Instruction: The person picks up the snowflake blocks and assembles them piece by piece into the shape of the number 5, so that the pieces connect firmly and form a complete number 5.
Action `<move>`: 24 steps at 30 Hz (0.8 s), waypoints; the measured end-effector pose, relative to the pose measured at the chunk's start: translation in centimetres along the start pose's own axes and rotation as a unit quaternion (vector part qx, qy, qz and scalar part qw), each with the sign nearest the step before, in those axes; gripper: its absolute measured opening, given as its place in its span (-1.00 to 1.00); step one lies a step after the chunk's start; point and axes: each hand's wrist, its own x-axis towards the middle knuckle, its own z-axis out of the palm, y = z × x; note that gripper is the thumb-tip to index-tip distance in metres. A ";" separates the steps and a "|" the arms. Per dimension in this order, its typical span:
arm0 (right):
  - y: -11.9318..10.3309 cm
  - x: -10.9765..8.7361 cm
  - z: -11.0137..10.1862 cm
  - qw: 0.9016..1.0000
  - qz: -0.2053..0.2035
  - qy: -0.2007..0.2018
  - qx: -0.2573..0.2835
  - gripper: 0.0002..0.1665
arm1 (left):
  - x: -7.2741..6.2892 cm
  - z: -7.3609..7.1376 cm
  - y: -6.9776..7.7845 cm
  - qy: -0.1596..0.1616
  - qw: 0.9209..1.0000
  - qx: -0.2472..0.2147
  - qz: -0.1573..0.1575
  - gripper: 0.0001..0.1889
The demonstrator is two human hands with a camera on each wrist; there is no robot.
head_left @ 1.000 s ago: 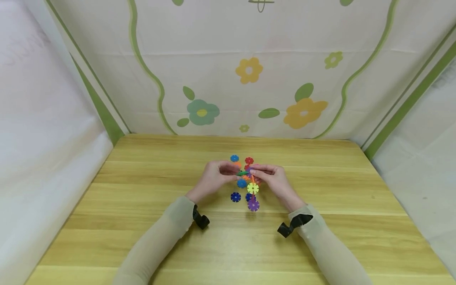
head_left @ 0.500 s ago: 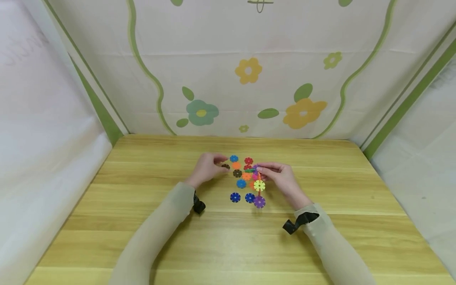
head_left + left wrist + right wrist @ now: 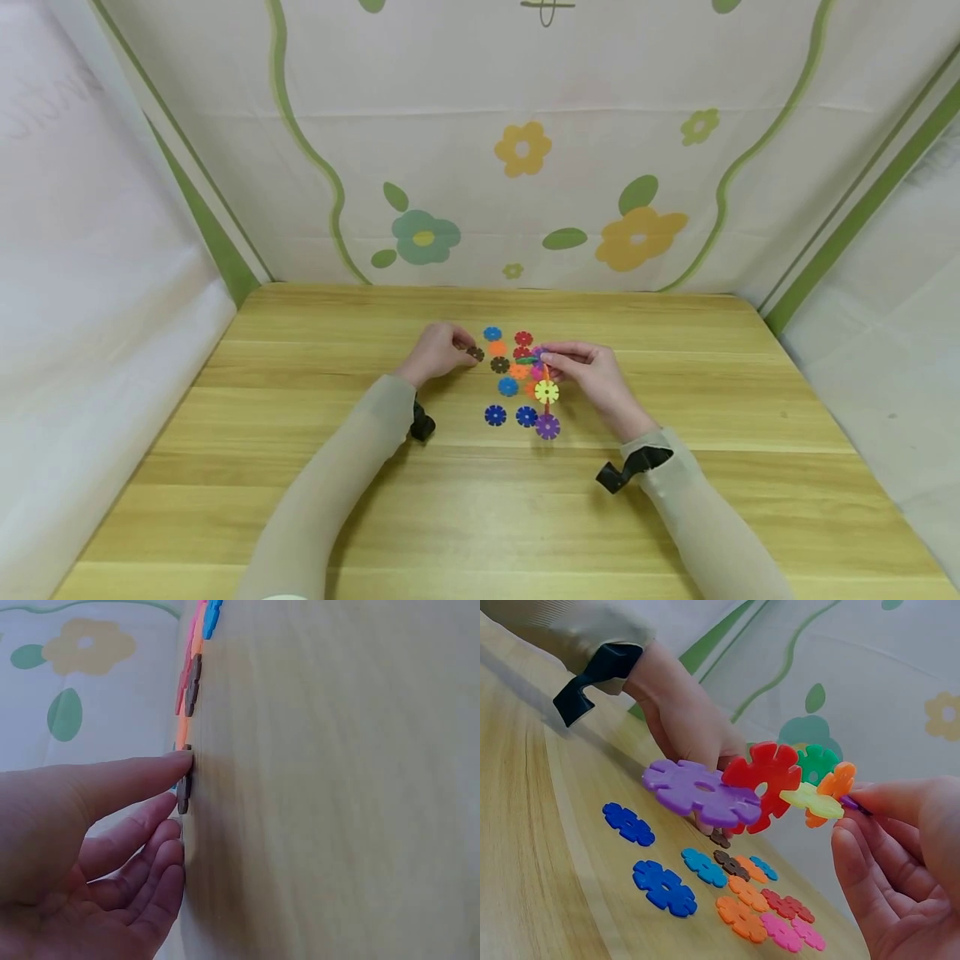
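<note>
Looks like pickup: left hand's point(image 3: 437, 352) thumb touches the outer brown disc point(image 3: 185, 787), flat on the table point(image 3: 750, 400) nearer its far edge; can't tell if the pinch is closed. Next probably needs a firm rim grip. Right hand point(image 3: 597, 375) pinches linked discs point(image 3: 772, 769), raised. No container in view.

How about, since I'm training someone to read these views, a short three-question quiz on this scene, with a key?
1. How many dark blue discs lie on the table?
2. True or false: the right hand holds the joined discs above the table.
3. What colour is the single disc nearest the left hand? A) pink B) brown C) red

Key:
1. Two.
2. True.
3. B, brown.
</note>
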 end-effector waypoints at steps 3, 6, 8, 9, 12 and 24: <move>0.0 0.0 0.0 1.000 -0.002 -0.004 -0.001 -0.52 | 0.0 0.0 0.0 -0.001 1.000 -0.002 -0.003 -0.72; 0.1 -0.1 0.0 1.000 -0.003 -0.007 -0.003 -0.52 | -0.1 0.0 0.1 -0.003 1.000 -0.016 -0.002 -0.73; 0.1 -0.1 -0.1 1.000 -0.004 -0.008 -0.004 -0.53 | -0.2 0.0 0.1 -0.005 0.999 -0.034 0.001 -0.74; 0.1 -0.1 -0.1 1.000 -0.005 -0.009 -0.005 -0.53 | -0.3 0.0 0.1 -0.005 0.999 -0.044 0.003 -0.74; 0.1 -0.1 -0.1 1.000 -0.004 -0.010 -0.005 -0.52 | -0.5 0.1 -0.1 -0.003 0.997 -0.074 0.005 -0.79; -0.3 -0.2 0.0 1.000 0.000 -0.009 -0.001 -0.50 | -2.5 -0.2 0.6 -0.008 0.988 -0.152 0.018 -0.85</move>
